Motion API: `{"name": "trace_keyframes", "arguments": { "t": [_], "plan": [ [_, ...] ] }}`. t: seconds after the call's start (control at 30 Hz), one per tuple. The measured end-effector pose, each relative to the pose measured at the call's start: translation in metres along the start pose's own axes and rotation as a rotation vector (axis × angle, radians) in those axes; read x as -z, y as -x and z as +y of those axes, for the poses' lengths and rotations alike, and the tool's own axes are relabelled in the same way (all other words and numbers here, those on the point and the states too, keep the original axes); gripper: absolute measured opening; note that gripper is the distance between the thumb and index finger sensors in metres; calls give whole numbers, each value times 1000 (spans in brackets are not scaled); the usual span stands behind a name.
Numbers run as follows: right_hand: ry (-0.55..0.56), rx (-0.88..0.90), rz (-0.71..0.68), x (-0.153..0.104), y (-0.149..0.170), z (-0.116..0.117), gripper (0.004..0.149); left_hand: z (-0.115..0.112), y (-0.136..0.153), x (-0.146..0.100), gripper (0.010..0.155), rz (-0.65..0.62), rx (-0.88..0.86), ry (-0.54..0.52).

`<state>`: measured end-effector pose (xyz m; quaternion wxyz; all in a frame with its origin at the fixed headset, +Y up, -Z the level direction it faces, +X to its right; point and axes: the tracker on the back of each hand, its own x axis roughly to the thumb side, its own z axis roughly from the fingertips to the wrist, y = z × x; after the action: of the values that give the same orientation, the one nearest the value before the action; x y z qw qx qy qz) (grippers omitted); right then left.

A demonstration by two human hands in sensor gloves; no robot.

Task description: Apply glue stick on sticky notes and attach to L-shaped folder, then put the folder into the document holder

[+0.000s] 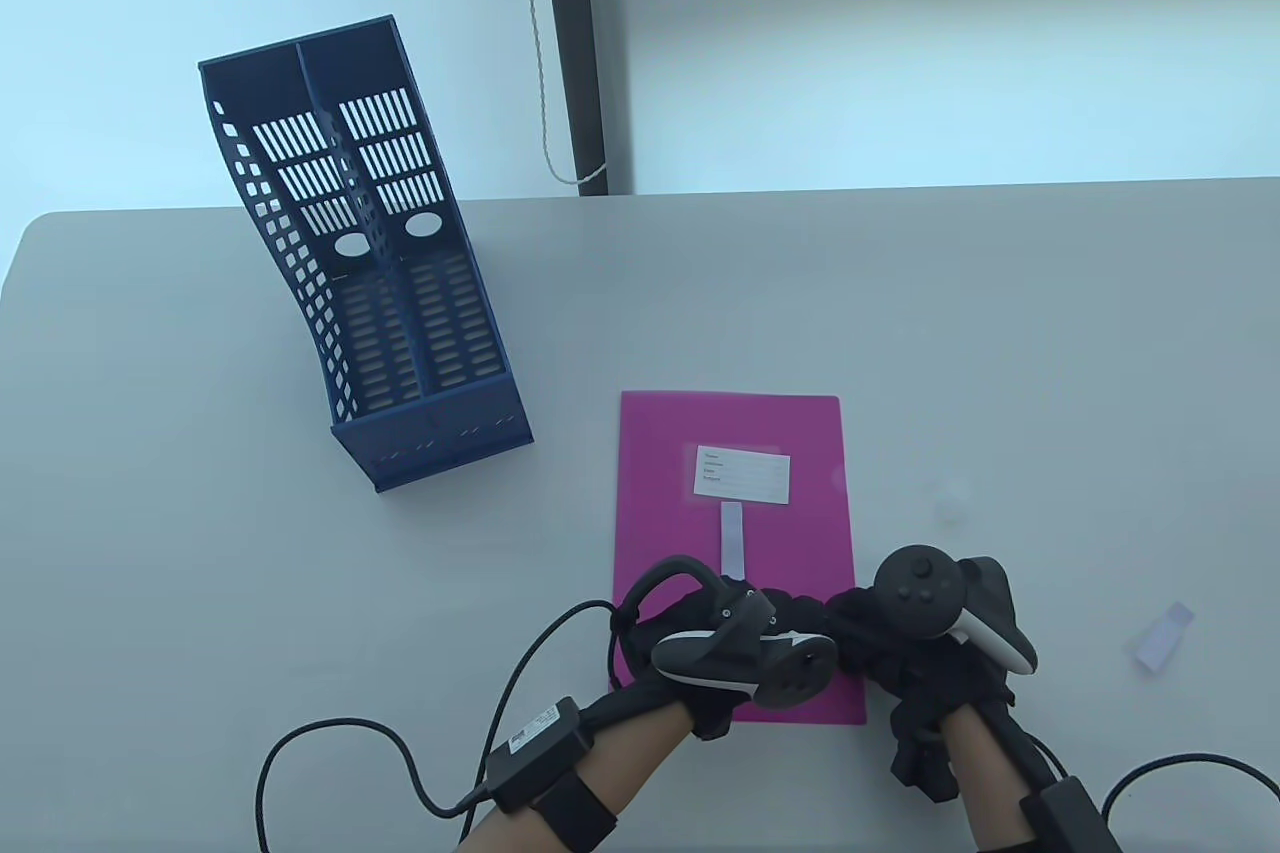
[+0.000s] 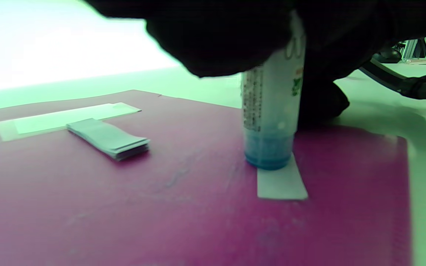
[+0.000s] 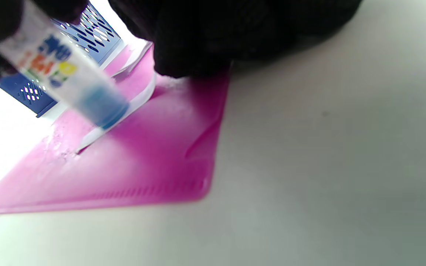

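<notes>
The glue stick [image 2: 272, 111] is held upright in the right hand [image 1: 920, 633] and pressed on a loose sticky note [image 2: 281, 183], which is pinned flat on the pink folder [image 1: 735, 493] by the left hand [image 1: 720, 643] so it cannot slide.

left hand [image 1: 735, 648]: low, fingers curled | right hand [image 1: 905, 633]: low, fingers hidden

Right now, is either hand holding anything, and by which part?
The right hand grips the glue stick by its upper barrel, tip on a sticky note. What the left hand holds cannot be told.
</notes>
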<state>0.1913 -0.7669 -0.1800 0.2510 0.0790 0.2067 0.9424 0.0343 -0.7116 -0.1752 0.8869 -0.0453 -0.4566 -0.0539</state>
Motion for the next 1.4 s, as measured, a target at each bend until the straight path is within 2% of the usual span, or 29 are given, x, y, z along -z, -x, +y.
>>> {"name": "trace_keyframes", "arguments": {
  "t": [0.13, 0.2, 0.3, 0.47, 0.67, 0.7, 0.8, 0.87, 1.03, 1.13, 1.2, 1.3, 1.33, 1.4],
  "plan": [
    [1, -1, 3, 0, 0, 0, 32, -1, -1, 5, 54, -15, -9, -47],
    [0, 0, 2, 0, 0, 0, 32, 1, 0, 1, 53, -18, 4, 0],
    [-1, -1, 0, 0, 0, 0, 32, 5, 4, -8, 53, -9, 36, 127],
    [-7, 3, 0, 0, 0, -1, 32, 1, -4, -1, 53, -19, 13, -7],
    [-5, 7, 1, 0, 0, -1, 32, 0, -8, 8, 54, 0, 33, -63],
    [-5, 8, 1, 0, 0, -1, 32, 0, -8, 7, 53, -7, 34, -60],
    [-5, 2, 0, 0, 0, -1, 32, 4, -5, 3, 53, -6, 13, 79],
    [-3, -1, 0, 0, 0, -1, 32, 5, -5, 1, 53, -10, 19, 111],
    [-2, 2, 3, 0, 0, -1, 32, 2, -10, 9, 53, 9, 56, -32],
    [0, 0, 4, 0, 0, 0, 32, 1, -8, 10, 53, 27, 38, -28],
    [0, -1, 2, 0, 0, 0, 32, 3, -6, 7, 53, 20, 34, 20],
    [-1, -2, 1, 0, 0, 0, 32, 6, -1, -2, 52, 18, 39, 154],
    [0, -3, 1, 0, 0, 0, 32, 6, 1, -6, 52, 7, 38, 164],
    [-3, -2, 2, 1, 0, -1, 32, 4, 3, -11, 53, -3, 35, 116]
  ]
}}
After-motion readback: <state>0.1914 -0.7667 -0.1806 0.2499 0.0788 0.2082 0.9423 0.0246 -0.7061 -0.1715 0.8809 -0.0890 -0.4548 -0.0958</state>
